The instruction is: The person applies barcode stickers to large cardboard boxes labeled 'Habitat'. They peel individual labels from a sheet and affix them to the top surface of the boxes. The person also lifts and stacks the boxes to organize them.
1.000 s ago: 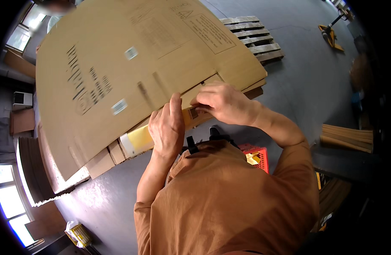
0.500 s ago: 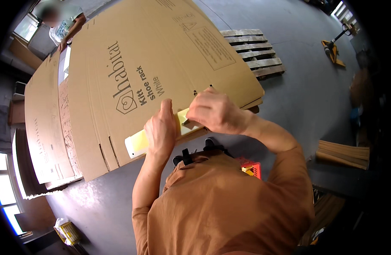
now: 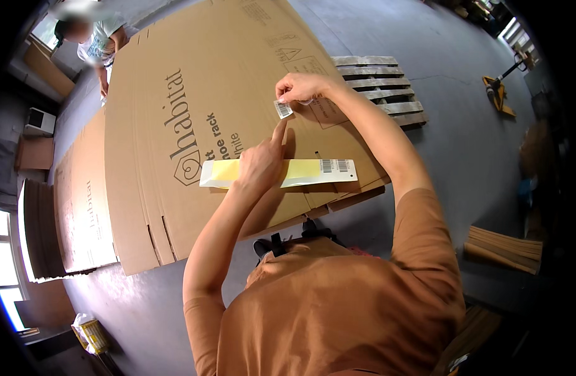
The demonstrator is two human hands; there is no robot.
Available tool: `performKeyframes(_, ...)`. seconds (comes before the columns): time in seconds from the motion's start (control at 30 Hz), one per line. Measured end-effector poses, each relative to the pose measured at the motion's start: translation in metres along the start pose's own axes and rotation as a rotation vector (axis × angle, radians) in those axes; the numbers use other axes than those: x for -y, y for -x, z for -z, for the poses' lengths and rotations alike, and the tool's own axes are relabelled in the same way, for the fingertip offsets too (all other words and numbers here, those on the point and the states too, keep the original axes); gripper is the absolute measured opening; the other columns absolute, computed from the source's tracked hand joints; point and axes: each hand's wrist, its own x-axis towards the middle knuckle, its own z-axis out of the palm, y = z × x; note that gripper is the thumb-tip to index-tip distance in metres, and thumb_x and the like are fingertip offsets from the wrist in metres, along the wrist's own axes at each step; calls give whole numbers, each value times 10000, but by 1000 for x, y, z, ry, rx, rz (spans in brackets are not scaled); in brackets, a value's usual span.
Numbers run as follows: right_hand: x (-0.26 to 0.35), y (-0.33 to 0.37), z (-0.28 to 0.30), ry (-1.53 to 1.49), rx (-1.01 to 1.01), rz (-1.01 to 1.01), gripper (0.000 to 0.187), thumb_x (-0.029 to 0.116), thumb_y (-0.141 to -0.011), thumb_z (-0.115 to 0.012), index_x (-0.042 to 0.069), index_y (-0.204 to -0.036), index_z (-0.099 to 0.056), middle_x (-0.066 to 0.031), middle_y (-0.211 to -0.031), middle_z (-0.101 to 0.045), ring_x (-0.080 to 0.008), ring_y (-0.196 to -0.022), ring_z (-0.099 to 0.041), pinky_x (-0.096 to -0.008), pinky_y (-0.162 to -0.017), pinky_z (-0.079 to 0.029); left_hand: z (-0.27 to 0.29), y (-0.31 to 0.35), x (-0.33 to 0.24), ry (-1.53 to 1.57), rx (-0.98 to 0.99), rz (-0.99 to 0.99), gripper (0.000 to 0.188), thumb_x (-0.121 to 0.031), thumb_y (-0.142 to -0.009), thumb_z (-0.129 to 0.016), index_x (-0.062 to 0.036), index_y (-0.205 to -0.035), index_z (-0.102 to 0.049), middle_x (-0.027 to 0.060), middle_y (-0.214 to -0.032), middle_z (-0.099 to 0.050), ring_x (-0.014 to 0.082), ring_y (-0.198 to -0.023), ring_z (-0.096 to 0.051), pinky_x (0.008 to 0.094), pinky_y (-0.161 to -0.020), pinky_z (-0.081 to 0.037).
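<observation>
A small white barcode sticker (image 3: pixel 283 110) is pinched in the fingers of my right hand (image 3: pixel 302 88), just over the flat brown cardboard box (image 3: pixel 238 56). Closed around a yellow-and-white strip of sticker backing (image 3: pixel 303 172) is my left hand (image 3: pixel 261 164), its index finger stretched toward the sticker. More barcode stickers sit at the strip's right end. The strip lies across the near part of the box, over some of its dark print. Part of the strip is hidden under my left hand.
Another cardboard stack (image 3: pixel 81 194) stands to the left. Beyond the box at the right is a wooden pallet (image 3: pixel 379 88), with a yellow pallet jack (image 3: pixel 500 97) farther off. A person (image 3: pixel 103 47) stands at the far left. Folded cardboard (image 3: pixel 504 247) lies at right.
My right hand has moved forward, off the strip, with the barcode sticker in its fingers. The strip has swung level, further onto the box, and my left index finger has stretched out.
</observation>
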Motion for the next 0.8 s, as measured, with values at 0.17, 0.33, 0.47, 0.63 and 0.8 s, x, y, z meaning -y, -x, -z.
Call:
performKeyframes(0.17, -2, -6, -3, 11, 31, -65, 166, 162, -867, -637, 4, -916, -652, -40, -790, -647, -126, -723, -575, -289, -656, -463, 14, -22, -15, -25, 225, 121, 652, -448, -969, -445, -107, -1492, -259, 160, -770, -676, 366, -685, -656, 471, -625, -510)
performKeyframes(0.33, 4, -3, -8, 16, -20, -76, 170, 165, -857, -646, -1, -892, -653, -65, -795, -659, -146, -727, -598, -302, -648, -472, 14, -35, -21, -17, 308, 164, 766, -614, -934, -403, -116, -1498, -259, 163, -861, -691, 320, -790, -682, 439, -683, -532)
performKeyframes(0.47, 15, -2, -12, 147, -18, -147, 246, 171, -838, -669, 4, -1014, -628, -103, -844, -670, -182, -769, -623, -319, -684, -483, 9, -33, -23, -46, 248, 147, 794, -635, -911, -436, -115, -1491, -285, 153, -894, -693, 308, -801, -689, 436, -698, -536)
performKeyframes(0.63, 38, 16, -22, 468, -504, -179, 531, 161, -827, -692, 31, -1289, -465, -119, -933, -665, -177, -810, -620, -305, -743, -497, 18, -24, -28, -73, 276, 135, 760, -575, -914, -486, -57, -1447, -326, 154, -875, -687, 320, -819, -690, 442, -697, -541)
performKeyframes(0.8, 71, 70, -41, -478, -565, 6, 495, 64, -854, -662, -9, -1298, -457, -98, -940, -659, -119, -810, -601, -253, -728, -496, 16, 69, -28, -35, 114, -37, 617, -435, -887, -609, -2, -1283, -419, 218, -796, -651, 338, -601, -668, 410, -506, -530)
